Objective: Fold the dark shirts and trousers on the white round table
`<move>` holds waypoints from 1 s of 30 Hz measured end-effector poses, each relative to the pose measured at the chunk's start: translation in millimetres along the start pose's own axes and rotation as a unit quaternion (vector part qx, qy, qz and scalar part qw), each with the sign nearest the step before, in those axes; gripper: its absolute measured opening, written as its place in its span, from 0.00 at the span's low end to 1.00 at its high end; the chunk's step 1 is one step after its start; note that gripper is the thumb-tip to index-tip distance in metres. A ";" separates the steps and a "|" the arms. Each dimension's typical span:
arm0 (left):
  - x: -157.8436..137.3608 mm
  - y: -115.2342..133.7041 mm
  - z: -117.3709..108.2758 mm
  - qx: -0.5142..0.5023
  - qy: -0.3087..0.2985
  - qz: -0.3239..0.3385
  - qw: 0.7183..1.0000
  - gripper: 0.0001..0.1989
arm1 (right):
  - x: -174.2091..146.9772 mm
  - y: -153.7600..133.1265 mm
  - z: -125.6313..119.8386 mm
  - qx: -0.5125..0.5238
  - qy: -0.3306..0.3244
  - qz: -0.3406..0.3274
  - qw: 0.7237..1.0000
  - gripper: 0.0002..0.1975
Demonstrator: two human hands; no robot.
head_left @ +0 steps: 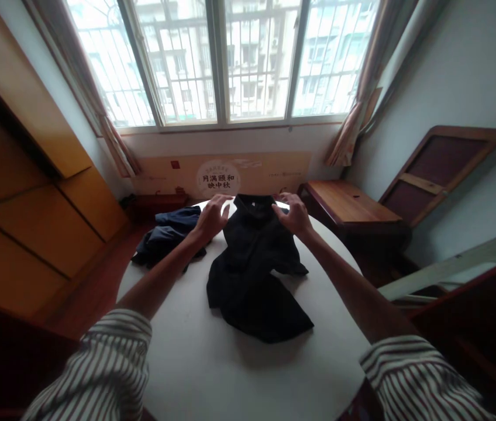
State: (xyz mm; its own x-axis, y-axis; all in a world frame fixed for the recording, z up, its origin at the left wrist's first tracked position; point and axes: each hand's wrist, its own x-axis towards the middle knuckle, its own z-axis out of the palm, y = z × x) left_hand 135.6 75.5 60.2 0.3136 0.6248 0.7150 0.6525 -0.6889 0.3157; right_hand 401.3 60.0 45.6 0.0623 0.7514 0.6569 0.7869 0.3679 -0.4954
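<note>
A black garment [252,263], which looks like a pair of shorts, lies rumpled on the round white table [186,351]. Its band, with a small pale label, is at the far side, and one leg spreads toward the near right. My left hand [213,218] is just left of the band, thumb and fingers apart, holding nothing. On the other side, my right hand [294,216] is open too, its thumb close to the band's right end. Whether that thumb touches the cloth I cannot tell.
Dark blue and black clothes [169,231] lie in a heap at the table's left edge. A wooden cabinet [353,202] stands beyond the table to the right, and a printed banner [257,172] runs under the window. Yellow-brown cupboards [46,228] line the left.
</note>
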 end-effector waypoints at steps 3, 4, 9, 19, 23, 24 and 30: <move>-57.8 -3.7 7.1 0.008 -0.109 -0.058 0.992 0.15 | -63.2 -1.7 -8.4 -0.016 -0.138 -0.025 0.990 0.13; -78.7 -5.4 8.4 0.006 -0.144 -0.092 0.985 0.17 | -87.2 -3.8 -13.9 -0.012 -0.186 -0.039 0.982 0.14; -152.9 -3.6 12.0 -0.010 -0.231 -0.167 0.959 0.31 | -176.9 -16.9 -37.4 -0.041 -0.337 -0.130 0.932 0.30; -152.7 -3.8 -16.2 -0.131 -0.127 -0.257 0.949 0.15 | -182.4 -3.3 -84.2 0.080 -0.366 -0.040 0.926 0.09; -149.6 -12.5 -34.6 -0.175 -0.146 -0.282 0.932 0.15 | -183.0 -17.2 -113.2 0.187 -0.412 -0.005 0.892 0.09; -151.1 -12.5 -32.6 -0.193 -0.170 -0.292 0.921 0.16 | -187.2 -27.7 -113.9 0.211 -0.412 0.001 0.887 0.10; -164.3 -3.5 8.4 -0.165 -0.252 -0.267 0.915 0.25 | -212.9 -93.6 -89.6 0.312 -0.455 -0.053 0.832 0.10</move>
State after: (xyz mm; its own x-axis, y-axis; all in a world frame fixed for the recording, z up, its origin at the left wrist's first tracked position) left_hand 87.7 -21.7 -63.6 0.3427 0.9380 0.0517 0.5875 -0.2569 0.7674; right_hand 369.4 -183.5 3.1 -0.7016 0.6958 0.1541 0.2678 0.4578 -0.8478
